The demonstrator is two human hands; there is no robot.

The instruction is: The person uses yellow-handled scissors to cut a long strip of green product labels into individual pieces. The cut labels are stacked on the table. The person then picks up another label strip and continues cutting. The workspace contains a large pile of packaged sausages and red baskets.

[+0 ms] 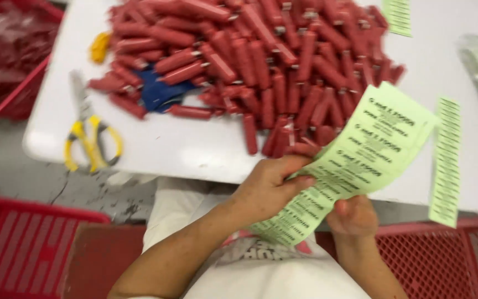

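A white table fills the upper view, its near edge just above the person's lap. Across its middle, from eleven o'clock round to one, spreads a big heap of red sausage-like sticks with metal-clipped ends, partly covering a blue scrap. At ten o'clock a red mesh basket stands beside the table.

Toward four o'clock from the heap, over the table edge, is the sheet of pale green printed labels: a long, bendy sheet with dark print in repeated rows, running slantwise from the heap's edge down to the lap. The left hand grips its middle, thumb on top and fingers curled behind. The right hand is closed around its lower edge from below.

At three o'clock a narrow green label strip lies on the table. At nine o'clock lie yellow-handled scissors, blades shut.
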